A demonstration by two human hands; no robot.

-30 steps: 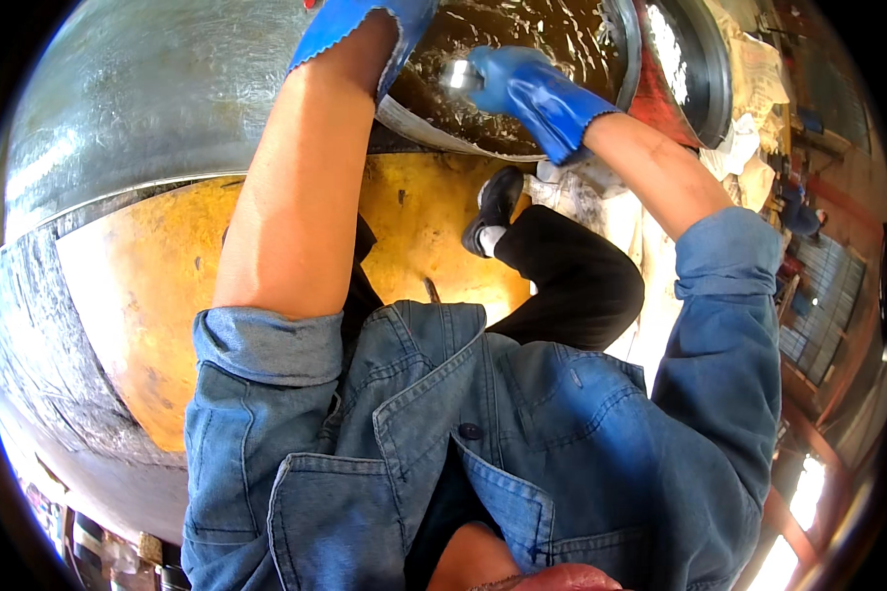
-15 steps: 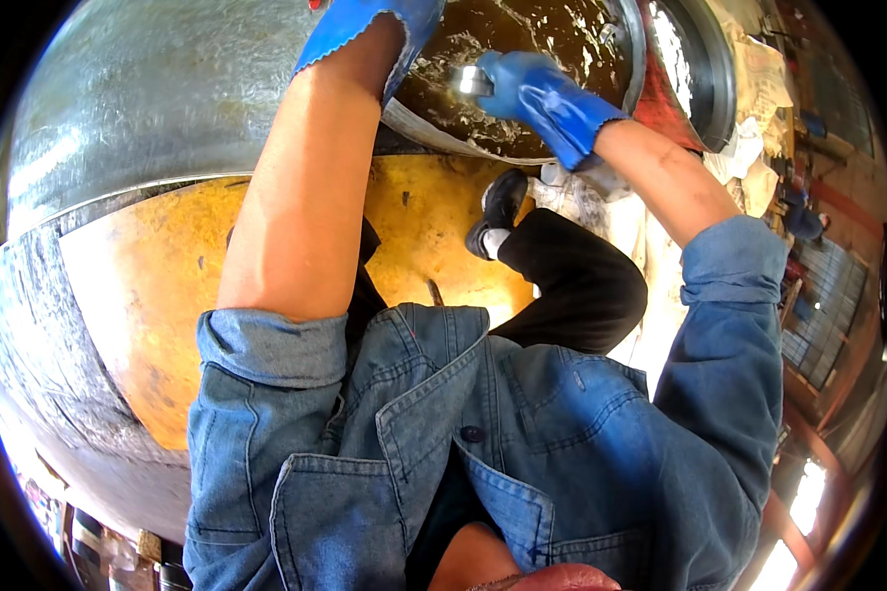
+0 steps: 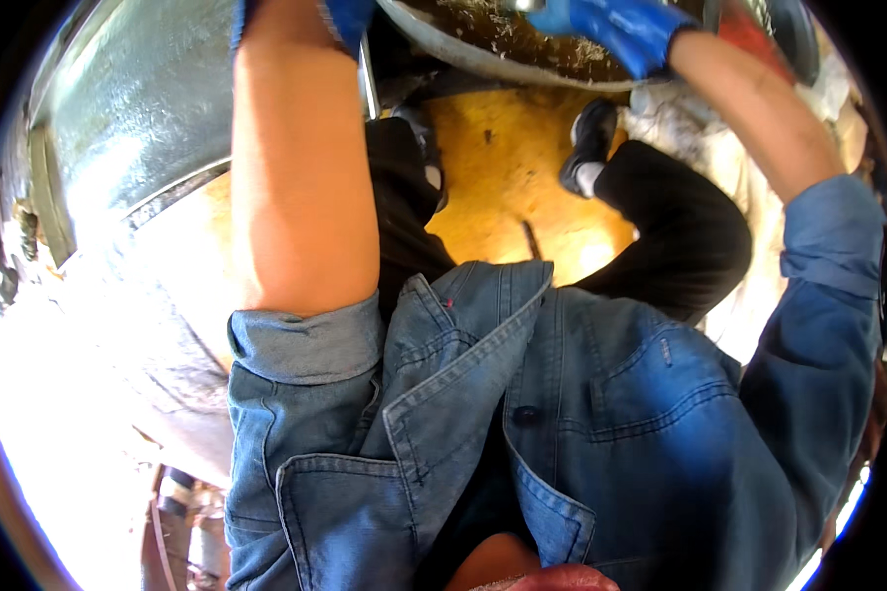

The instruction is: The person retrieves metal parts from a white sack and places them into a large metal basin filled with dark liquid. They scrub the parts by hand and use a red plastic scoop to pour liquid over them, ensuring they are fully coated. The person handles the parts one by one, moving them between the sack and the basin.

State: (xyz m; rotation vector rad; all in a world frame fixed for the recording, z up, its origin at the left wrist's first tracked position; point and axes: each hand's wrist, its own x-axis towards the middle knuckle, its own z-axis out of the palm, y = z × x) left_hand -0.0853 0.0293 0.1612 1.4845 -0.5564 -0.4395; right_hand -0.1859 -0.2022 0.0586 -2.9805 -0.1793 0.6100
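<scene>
My right hand, in a blue rubber glove, is at the top edge over a round tub of brown, bubbly liquid. Its fingers are closed on a shiny silver metal piece, mostly cut off by the picture's edge, so its kind is unclear. My left hand, gloved in the same blue, reaches past the top edge, and only the glove's cuff part shows. Its fingers are out of sight. Just beside that wrist, a thin bright metal edge runs downward.
A large grey-green metal surface curves away on the left. Underfoot lies a yellow, stained floor sheet, with my dark shoes on it. Pale crumpled sacking lies to the right, beside a red object.
The view has swung left, so the tub now sits higher and is partly cut off. My left hand has slid almost out of the picture; my right hand still grips the silver piece.
</scene>
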